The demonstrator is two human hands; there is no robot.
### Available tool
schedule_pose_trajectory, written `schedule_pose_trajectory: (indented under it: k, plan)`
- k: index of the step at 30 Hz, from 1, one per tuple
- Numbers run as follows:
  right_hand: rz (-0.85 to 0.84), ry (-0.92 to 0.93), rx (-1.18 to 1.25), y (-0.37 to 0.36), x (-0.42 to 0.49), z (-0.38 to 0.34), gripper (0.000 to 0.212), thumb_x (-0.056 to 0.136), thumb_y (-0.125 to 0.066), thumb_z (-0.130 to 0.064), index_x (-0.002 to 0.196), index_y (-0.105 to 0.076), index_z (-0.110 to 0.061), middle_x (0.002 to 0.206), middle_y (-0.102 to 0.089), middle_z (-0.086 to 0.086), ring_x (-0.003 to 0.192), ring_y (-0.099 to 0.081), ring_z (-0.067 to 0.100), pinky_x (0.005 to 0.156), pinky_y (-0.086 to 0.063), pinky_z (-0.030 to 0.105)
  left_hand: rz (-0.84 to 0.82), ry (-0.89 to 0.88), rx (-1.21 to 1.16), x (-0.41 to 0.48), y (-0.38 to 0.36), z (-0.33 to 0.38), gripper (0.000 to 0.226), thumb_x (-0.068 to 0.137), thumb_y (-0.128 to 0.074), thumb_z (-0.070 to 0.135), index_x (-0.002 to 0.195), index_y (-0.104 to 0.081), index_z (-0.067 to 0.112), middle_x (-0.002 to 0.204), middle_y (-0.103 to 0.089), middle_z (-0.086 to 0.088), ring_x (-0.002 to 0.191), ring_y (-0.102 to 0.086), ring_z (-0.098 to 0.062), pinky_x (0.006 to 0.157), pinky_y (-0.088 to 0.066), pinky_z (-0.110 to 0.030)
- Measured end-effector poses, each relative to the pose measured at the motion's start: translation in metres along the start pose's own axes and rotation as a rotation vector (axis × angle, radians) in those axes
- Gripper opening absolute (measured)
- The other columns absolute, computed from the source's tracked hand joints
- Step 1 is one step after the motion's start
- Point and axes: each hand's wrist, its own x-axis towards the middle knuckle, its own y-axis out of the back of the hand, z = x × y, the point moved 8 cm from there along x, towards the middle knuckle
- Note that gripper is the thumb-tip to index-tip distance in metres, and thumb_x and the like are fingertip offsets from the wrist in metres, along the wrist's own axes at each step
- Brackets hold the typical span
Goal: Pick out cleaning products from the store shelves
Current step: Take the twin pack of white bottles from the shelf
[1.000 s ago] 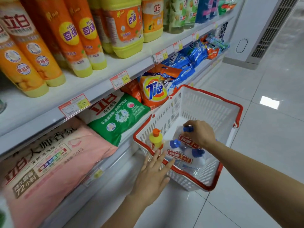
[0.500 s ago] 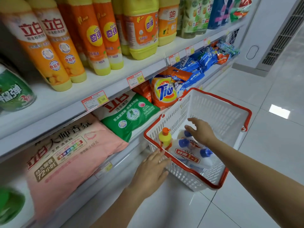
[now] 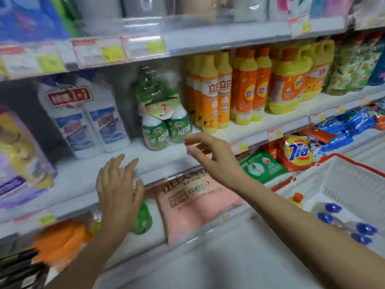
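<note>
The right hand (image 3: pixel 210 153) reaches toward the shrink-wrapped green bottle pack (image 3: pixel 164 126) on the middle shelf (image 3: pixel 166 161) — fingers loosely spread, holding nothing, fingertips just beside it. The left hand (image 3: pixel 119 192) hovers lower, fingers splayed and empty — the white basket (image 3: pixel 343 176) at right holds blue-capped bottles (image 3: pixel 333 208).

White shelves (image 3: pixel 166 163) run in tiers across the view, their boards pale and smooth, and each front rail carries price tags (image 3: pixel 112 52) in white, red and yellow. Below the lowest tier a pale floor (image 3: pixel 218 268) shows, blurred. The light is soft and even, with a grey back panel (image 3: pixel 23 101) dim behind the middle tier.
</note>
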Motion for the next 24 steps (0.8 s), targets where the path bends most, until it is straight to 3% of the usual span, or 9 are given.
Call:
schedule_pose_trajectory:
  k: [3,7,9,10,14,16,18,21,24]
  plan:
    - [-0.072,0.085,0.056,-0.065,0.038,-0.036,0.029,0.096,-0.062,-0.014,0.124,-0.062,-0.006,0.111,-0.069,0.006,0.098,-0.066,0.016,0.083,-0.052,0.025,-0.108,0.016,0.154,-0.007,0.015,-0.060,0.065,0.086,-0.030,0.041,0.139,-0.051,0.009,0.148,-0.039,-0.024,0.138,-0.033,-0.044,0.116,-0.017,-0.056]
    - [-0.120,-0.050,0.237,-0.135,0.097,-0.045,0.047,0.096,-0.062,-0.014,0.138,-0.045,-0.003,0.125,-0.056,0.001,0.112,-0.055,0.006,0.095,-0.047,0.017,-0.244,-0.080,0.269,-0.015,0.007,-0.100,0.065,0.085,-0.033,0.041,0.137,-0.054,0.008,0.140,-0.050,-0.024,0.127,-0.050,-0.045,0.107,-0.034,-0.062]
    - [-0.151,-0.120,0.306,-0.163,0.125,-0.042,0.054,0.096,-0.062,-0.016,0.143,-0.037,-0.006,0.128,-0.053,-0.001,0.109,-0.056,0.002,0.094,-0.048,0.015,-0.259,-0.129,0.279,-0.016,0.002,-0.108,0.064,0.084,-0.036,0.040,0.137,-0.053,0.010,0.140,-0.052,-0.021,0.125,-0.053,-0.042,0.107,-0.034,-0.058]
    - [-0.162,-0.151,0.345,-0.174,0.138,-0.039,0.059,0.096,-0.062,-0.018,0.146,-0.033,-0.009,0.131,-0.052,-0.001,0.109,-0.057,0.001,0.096,-0.049,0.017,-0.258,-0.147,0.276,-0.016,0.001,-0.111,0.063,0.085,-0.037,0.040,0.139,-0.052,0.011,0.141,-0.051,-0.019,0.126,-0.052,-0.040,0.109,-0.030,-0.056]
    - [-0.089,-0.285,0.414,-0.199,0.181,-0.028,0.091,0.088,-0.073,-0.027,0.156,-0.014,-0.017,0.157,-0.035,0.007,0.137,-0.045,0.024,0.106,-0.047,0.044,-0.263,-0.151,0.237,-0.018,-0.001,-0.117,0.062,0.088,-0.036,0.039,0.147,-0.041,0.018,0.149,-0.044,-0.011,0.136,-0.044,-0.033,0.113,-0.020,-0.051]
    - [-0.003,-0.273,0.362,-0.197,0.191,-0.028,0.086,0.083,-0.078,-0.023,0.151,-0.027,-0.010,0.151,-0.044,0.012,0.134,-0.049,0.027,0.105,-0.048,0.047,-0.269,-0.148,0.221,-0.019,-0.001,-0.120,0.063,0.088,-0.036,0.039,0.148,-0.038,0.022,0.151,-0.042,-0.008,0.138,-0.040,-0.030,0.114,-0.019,-0.049]
    - [0.035,-0.245,0.333,-0.195,0.189,-0.029,0.066,0.081,-0.080,-0.019,0.136,-0.045,-0.007,0.132,-0.061,0.014,0.117,-0.063,0.026,0.098,-0.053,0.048,-0.272,-0.150,0.211,-0.018,-0.001,-0.122,0.062,0.089,-0.036,0.040,0.149,-0.037,0.023,0.151,-0.042,-0.006,0.139,-0.039,-0.028,0.115,-0.019,-0.049]
    - [0.014,-0.169,0.333,-0.192,0.170,-0.038,0.056,0.081,-0.080,-0.017,0.126,-0.048,-0.009,0.120,-0.067,0.008,0.107,-0.067,0.021,0.091,-0.057,0.046,-0.277,-0.141,0.177,-0.017,0.001,-0.121,0.062,0.088,-0.035,0.040,0.146,-0.042,0.023,0.149,-0.046,-0.006,0.137,-0.043,-0.027,0.117,-0.026,-0.051]
    - [0.004,0.046,0.168,-0.188,0.140,-0.059,0.046,0.078,-0.082,-0.017,0.111,-0.051,-0.019,0.098,-0.067,-0.021,0.088,-0.064,-0.006,0.079,-0.054,0.020,-0.234,-0.131,0.070,-0.016,0.009,-0.121,0.060,0.088,-0.035,0.038,0.141,-0.049,0.017,0.147,-0.048,-0.009,0.137,-0.043,-0.028,0.114,-0.032,-0.051]
